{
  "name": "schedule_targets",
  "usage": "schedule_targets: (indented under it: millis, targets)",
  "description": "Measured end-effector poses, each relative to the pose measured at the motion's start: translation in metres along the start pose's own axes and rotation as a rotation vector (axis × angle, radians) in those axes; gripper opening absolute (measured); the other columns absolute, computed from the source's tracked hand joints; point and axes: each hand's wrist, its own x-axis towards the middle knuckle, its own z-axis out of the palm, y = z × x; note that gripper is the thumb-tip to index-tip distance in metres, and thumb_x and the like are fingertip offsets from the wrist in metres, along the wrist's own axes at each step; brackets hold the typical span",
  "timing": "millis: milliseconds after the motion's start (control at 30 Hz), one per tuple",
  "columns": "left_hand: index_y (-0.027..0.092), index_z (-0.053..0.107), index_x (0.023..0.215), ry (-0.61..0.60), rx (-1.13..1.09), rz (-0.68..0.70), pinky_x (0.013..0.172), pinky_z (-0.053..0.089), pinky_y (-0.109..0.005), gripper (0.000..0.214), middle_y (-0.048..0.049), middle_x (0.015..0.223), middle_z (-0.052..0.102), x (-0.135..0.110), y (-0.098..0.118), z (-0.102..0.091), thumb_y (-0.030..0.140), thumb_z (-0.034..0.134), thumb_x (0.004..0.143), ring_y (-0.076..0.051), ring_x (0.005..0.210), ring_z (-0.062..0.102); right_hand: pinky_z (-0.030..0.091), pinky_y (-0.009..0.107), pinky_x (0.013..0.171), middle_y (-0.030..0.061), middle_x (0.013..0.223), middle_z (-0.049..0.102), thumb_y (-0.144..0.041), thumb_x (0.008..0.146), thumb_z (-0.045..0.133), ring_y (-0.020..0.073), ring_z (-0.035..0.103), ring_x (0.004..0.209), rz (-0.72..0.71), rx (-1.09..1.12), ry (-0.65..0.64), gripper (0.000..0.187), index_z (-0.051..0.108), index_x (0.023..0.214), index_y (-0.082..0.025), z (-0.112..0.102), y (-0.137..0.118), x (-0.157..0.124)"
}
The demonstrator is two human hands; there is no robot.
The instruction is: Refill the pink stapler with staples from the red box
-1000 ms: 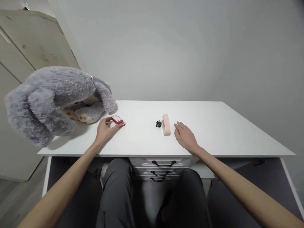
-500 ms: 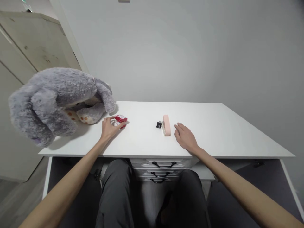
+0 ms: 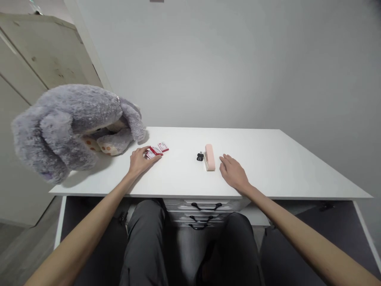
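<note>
box handling with the left hand, seen from above. the left hand [image 3: 138, 162] is low over the white surface [image 3: 256, 155], working at a small group of red-and-white boxes. the step in hand appears to be the separating or laying out of these boxes: a flat box [image 3: 163, 147] lies clear of the hand, while a tilted box [image 3: 156, 151] is between the thumb and the fingers [image 3: 144, 149]. judged from this arrangement, the next move calls for a level release or a steady regrip, with the thumb kept from nudging the flat box just beyond.

position relative to the fingers: the tilted box sits in the gap, the thumb along its near side and the forefinger at its far left corner. the fingers are bent and parted by about the breadth of the box, and seem to have hold of it; how firmly cannot be told. a printed white face shows close to the thumb, but whether it belongs to a further box is unclear.

the right hand [image 3: 233, 172] rests palm down, its fingers extended and grasping nothing. to its left, apart from it, stands a pink stapler [image 3: 210, 157], with a small black object [image 3: 199, 157] just beside.
</note>
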Motion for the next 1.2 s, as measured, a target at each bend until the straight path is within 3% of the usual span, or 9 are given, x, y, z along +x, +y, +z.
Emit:
schedule_targets:
  millis: [167, 300, 467, 567, 667, 833, 933, 1067, 1200]
  targets:
    - [0.02, 0.071, 0.138, 0.015, 0.121, 0.027, 0.117, 0.043, -0.059, 0.085, -0.0179, 0.129, 0.071, -0.003, -0.005, 0.001, 0.075, 0.081, 0.074, -0.043, 0.128, 0.061, 0.043, 0.053, 0.125, 0.0181, 0.158, 0.062, -0.027, 0.109, 0.038, 0.034, 0.054, 0.151, -0.01, -0.002, 0.009, 0.048, 0.067, 0.144, -0.012, 0.001, 0.0, 0.0]
    - [0.021, 0.071, 0.137, 0.037, 0.106, 0.025, 0.117, 0.044, -0.057, 0.077, -0.0174, 0.127, 0.07, -0.008, -0.008, -0.001, 0.07, 0.08, 0.078, -0.043, 0.129, 0.06, 0.043, 0.053, 0.126, 0.0185, 0.158, 0.062, -0.027, 0.109, 0.038, 0.034, 0.054, 0.151, -0.01, -0.001, 0.011, 0.048, 0.067, 0.144, -0.011, 0.001, 0.0, 0.0]
    - [0.022, 0.067, 0.142, 0.031, 0.137, 0.191, 0.126, 0.033, -0.062, 0.067, -0.0193, 0.15, 0.059, -0.013, -0.001, 0.0, 0.061, 0.073, 0.088, -0.044, 0.148, 0.047, 0.043, 0.053, 0.125, 0.018, 0.158, 0.062, -0.027, 0.109, 0.038, 0.0339, 0.054, 0.151, -0.007, 0.001, 0.012, 0.048, 0.067, 0.144, -0.012, 0.0, 0.0, 0.001]
    - [0.025, 0.065, 0.145, -0.037, 0.145, 0.394, 0.132, 0.024, -0.06, 0.057, -0.0151, 0.165, 0.049, -0.02, 0.016, 0.008, 0.056, 0.066, 0.097, -0.041, 0.161, 0.033, 0.043, 0.053, 0.125, 0.0181, 0.158, 0.062, -0.026, 0.109, 0.039, 0.0343, 0.055, 0.151, -0.006, -0.012, 0.012, 0.047, 0.068, 0.144, -0.012, -0.001, -0.002, 0.001]
    - [0.029, 0.061, 0.148, -0.162, 0.095, 0.567, 0.134, 0.025, -0.059, 0.05, -0.0116, 0.167, 0.05, -0.03, 0.043, 0.027, 0.049, 0.061, 0.102, -0.037, 0.164, 0.031, 0.044, 0.052, 0.125, 0.0187, 0.157, 0.062, -0.026, 0.11, 0.039, 0.0346, 0.055, 0.151, -0.004, -0.023, 0.011, 0.047, 0.068, 0.144, -0.01, -0.002, -0.003, 0.002]
    - [0.024, 0.039, 0.164, -0.25, 0.032, 0.691, 0.128, 0.038, -0.06, 0.067, -0.0155, 0.167, 0.05, -0.043, 0.095, 0.067, 0.042, 0.062, 0.103, -0.035, 0.162, 0.036, 0.041, 0.05, 0.127, 0.0191, 0.159, 0.061, -0.024, 0.11, 0.04, 0.034, 0.053, 0.153, 0.013, -0.014, -0.007, 0.047, 0.067, 0.146, -0.009, -0.004, -0.006, 0.002]
    - [0.022, 0.04, 0.164, -0.296, 0.031, 0.762, 0.128, 0.039, -0.058, 0.064, -0.0151, 0.166, 0.052, -0.044, 0.118, 0.083, 0.038, 0.058, 0.104, -0.035, 0.16, 0.039, 0.04, 0.05, 0.128, 0.021, 0.16, 0.059, -0.024, 0.11, 0.04, 0.0351, 0.051, 0.154, 0.016, -0.012, -0.02, 0.048, 0.066, 0.147, -0.006, -0.005, -0.006, 0.004]
    - [0.02, 0.043, 0.163, -0.302, 0.096, 0.821, 0.131, 0.034, -0.056, 0.06, -0.0122, 0.16, 0.059, -0.041, 0.129, 0.088, 0.032, 0.052, 0.104, -0.033, 0.156, 0.046, 0.04, 0.051, 0.129, 0.021, 0.16, 0.059, -0.023, 0.109, 0.043, 0.0358, 0.05, 0.154, 0.015, 0.004, -0.018, 0.047, 0.066, 0.148, -0.008, -0.005, -0.006, 0.005]
    - [0.016, 0.046, 0.161, -0.232, 0.19, 0.781, 0.133, 0.03, -0.057, 0.061, -0.0146, 0.159, 0.06, -0.036, 0.125, 0.088, 0.033, 0.051, 0.103, -0.034, 0.154, 0.048, 0.04, 0.052, 0.128, 0.021, 0.16, 0.059, -0.023, 0.109, 0.043, 0.0363, 0.05, 0.154, 0.013, 0.01, -0.012, 0.047, 0.066, 0.147, -0.008, -0.005, -0.005, 0.005]
